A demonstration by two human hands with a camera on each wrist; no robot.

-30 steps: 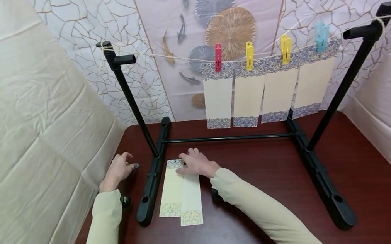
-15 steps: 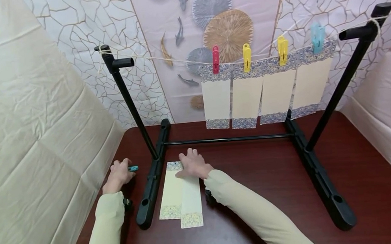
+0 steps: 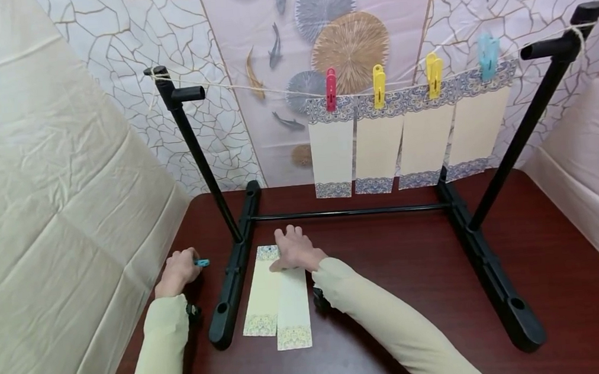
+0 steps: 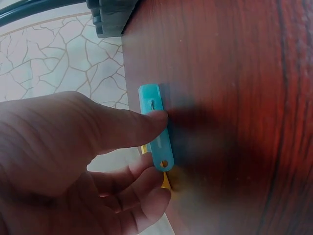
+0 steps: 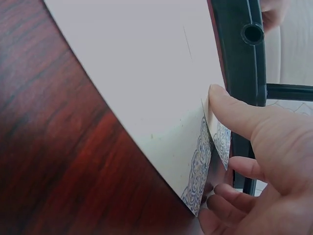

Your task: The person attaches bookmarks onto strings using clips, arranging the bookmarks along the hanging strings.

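My left hand (image 3: 177,270), at the table's left side, pinches a light-blue clothespin (image 4: 160,147) between thumb and fingers. A bit of something yellow (image 4: 167,180), perhaps another clothespin, shows behind it, mostly hidden. Two paper strips with patterned ends lie overlapping on the table: a cream strip (image 3: 259,291) on the left and a paler strip (image 3: 292,306) on the right. Over their far ends rests my right hand (image 3: 296,252). Its thumb touches the paper where the strips overlap, and its other fingers spread loosely by the top edge.
A black stand (image 3: 224,300) straddles the table, a low crossbar (image 3: 350,212) joining its feet. From its string (image 3: 248,86) hang several lace-printed strips (image 3: 333,154), held by a red clothespin (image 3: 331,92), yellow ones (image 3: 379,90) and a light-blue one. Padded fabric (image 3: 65,201) borders the left.
My left hand has drawn its fingers in, and the light-blue clothespin shows more clearly in it. The right hand stays nearly in place over the paper strips.
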